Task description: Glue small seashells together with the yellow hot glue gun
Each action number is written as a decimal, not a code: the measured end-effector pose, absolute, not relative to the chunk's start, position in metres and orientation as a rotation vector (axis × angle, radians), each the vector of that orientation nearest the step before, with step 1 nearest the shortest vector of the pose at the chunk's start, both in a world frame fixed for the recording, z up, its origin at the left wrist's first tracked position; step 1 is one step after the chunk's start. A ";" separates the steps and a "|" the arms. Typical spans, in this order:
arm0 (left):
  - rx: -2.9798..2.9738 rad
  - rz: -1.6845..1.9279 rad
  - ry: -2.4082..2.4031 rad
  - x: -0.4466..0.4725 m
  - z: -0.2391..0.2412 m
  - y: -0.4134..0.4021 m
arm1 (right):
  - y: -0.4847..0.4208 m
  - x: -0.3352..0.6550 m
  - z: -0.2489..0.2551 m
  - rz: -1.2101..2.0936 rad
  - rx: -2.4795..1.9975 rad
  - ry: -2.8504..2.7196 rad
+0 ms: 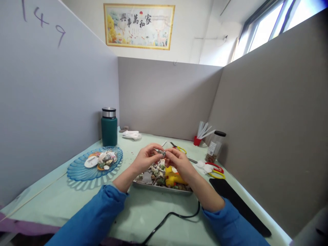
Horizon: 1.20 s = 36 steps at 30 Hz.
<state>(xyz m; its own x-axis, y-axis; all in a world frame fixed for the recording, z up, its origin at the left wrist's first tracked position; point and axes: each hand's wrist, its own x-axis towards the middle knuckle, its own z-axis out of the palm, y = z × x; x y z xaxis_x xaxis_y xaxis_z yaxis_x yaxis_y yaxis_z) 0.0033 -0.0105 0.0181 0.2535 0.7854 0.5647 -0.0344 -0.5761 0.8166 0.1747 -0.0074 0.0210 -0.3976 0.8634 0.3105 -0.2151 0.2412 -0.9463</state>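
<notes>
My left hand (147,158) and my right hand (179,160) meet in front of me, fingertips pinched together. Between them is a small grey-green piece (162,152) that looks like a shell; the fingers cover much of it. Just below the hands lies a shallow metal tray (164,188) of small shells and snail shells (155,174). A yellow glue gun (173,179) rests in that tray, partly behind my right wrist, and its black cord (169,215) runs toward the table's front edge.
On the left, a blue scalloped plate (77,168) carries shells; behind it stands a green flask (109,128). To the right are red-and-yellow-handled scissors (217,171), a clear jar (215,147), a red cup of white sticks (197,140) and a black strip (238,205). Yellow-handled pliers (180,149) lie beyond my hands.
</notes>
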 end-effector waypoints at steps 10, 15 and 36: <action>1.878 1.457 0.741 0.005 0.021 -0.012 | -0.005 0.174 0.018 1.427 -0.613 -1.503; 1.860 1.450 0.760 0.005 0.019 -0.011 | -0.005 0.174 0.018 1.377 -0.654 -1.519; 2.054 1.494 0.780 0.003 0.018 -0.011 | -0.004 0.174 0.015 1.455 -0.611 -1.467</action>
<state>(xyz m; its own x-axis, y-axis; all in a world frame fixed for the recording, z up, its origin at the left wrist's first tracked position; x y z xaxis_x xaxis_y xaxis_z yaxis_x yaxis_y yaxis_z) 0.0025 -0.0112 0.0181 0.2420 0.6897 0.6824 0.1659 -0.7224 0.6713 0.1738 -0.0041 0.0149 -0.4264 0.8630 0.2709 -0.2640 0.1677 -0.9498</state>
